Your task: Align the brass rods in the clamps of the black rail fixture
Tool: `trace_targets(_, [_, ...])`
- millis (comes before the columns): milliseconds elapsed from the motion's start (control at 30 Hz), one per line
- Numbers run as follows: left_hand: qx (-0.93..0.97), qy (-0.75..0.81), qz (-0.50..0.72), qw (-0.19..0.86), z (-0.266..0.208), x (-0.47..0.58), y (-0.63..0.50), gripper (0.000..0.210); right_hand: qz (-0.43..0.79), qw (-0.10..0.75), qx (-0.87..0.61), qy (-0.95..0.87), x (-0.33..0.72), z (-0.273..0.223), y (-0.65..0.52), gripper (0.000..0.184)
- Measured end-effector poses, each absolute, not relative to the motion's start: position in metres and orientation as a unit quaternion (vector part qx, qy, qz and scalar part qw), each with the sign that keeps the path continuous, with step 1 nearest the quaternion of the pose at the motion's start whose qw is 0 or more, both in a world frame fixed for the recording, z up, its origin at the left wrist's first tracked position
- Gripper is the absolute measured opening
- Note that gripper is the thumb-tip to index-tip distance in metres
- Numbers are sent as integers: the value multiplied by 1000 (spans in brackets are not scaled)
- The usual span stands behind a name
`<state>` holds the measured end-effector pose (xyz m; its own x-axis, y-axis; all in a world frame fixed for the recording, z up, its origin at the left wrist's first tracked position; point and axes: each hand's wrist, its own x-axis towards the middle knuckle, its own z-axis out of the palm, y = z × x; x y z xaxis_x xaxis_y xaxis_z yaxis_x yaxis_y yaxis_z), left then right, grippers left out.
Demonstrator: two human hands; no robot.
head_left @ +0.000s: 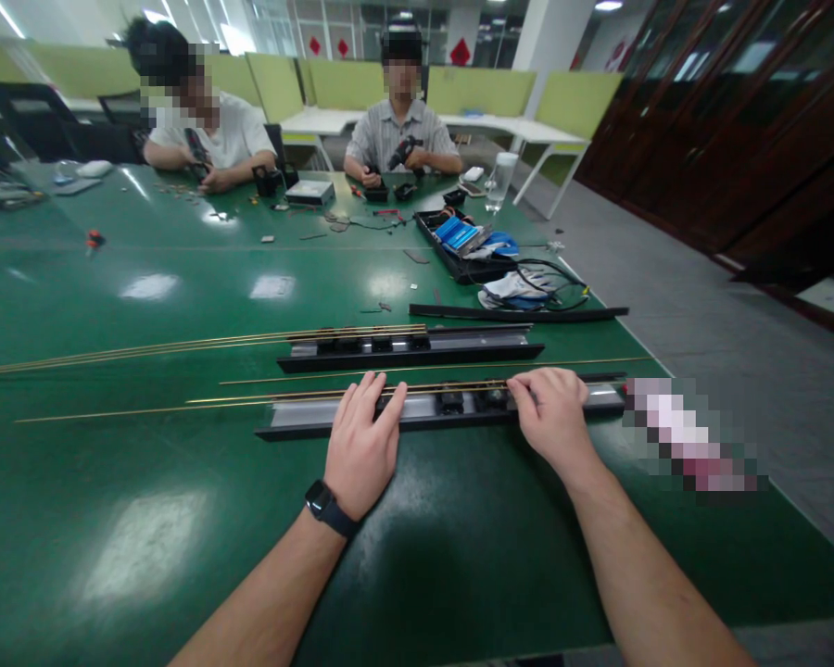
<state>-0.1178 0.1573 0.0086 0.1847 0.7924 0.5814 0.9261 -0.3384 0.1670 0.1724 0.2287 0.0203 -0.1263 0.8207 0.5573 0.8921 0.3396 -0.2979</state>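
A long black channel with a pale inner face lies crosswise before me. Black blocks sit inside it, and thin brass rods run along it, sticking out past its left end. Resting on the channel, my left hand has its fingers stretched flat over the rods and hides part of them. Thumb and forefinger of my right hand pinch at a rod near the right-hand block. Behind lies a second channel with several brass rods across its blocks. Between the channels is a loose rod.
A black strip lies beyond the channels, near a glove and a black tray of blue items. A blurred-out object is at right. Across the green table, two people handle tools. A clear cup stands far right.
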Motion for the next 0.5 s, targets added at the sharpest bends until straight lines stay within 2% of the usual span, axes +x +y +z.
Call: trace_targets(500, [-757,-570,-306,90,9,-117,157,54,-48,337,-570,-748,167,22,227,26])
